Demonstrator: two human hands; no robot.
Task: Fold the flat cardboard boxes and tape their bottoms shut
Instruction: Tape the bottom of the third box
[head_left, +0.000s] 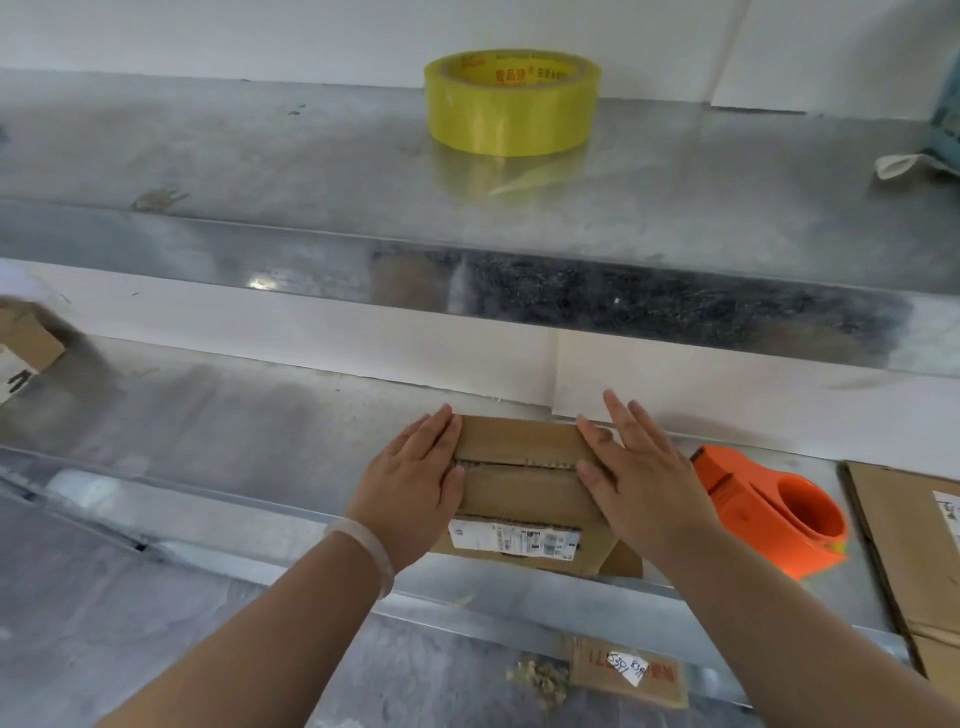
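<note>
Cardboard box (519, 441), one, under left hand (415, 483), right hand (644, 483).

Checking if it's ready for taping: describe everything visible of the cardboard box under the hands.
The cardboard box is small, brown and corrugated, standing on the lower metal shelf. Its top flaps are folded shut and meet in a ragged seam; I see no tape there. A white printed label is on its near side. The left hand and right hand press flat on its ends.

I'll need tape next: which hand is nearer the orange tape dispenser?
Right. The right hand presses the right end of the cardboard box, beside the orange tape dispenser; the left hand presses its left end, farther.
</note>
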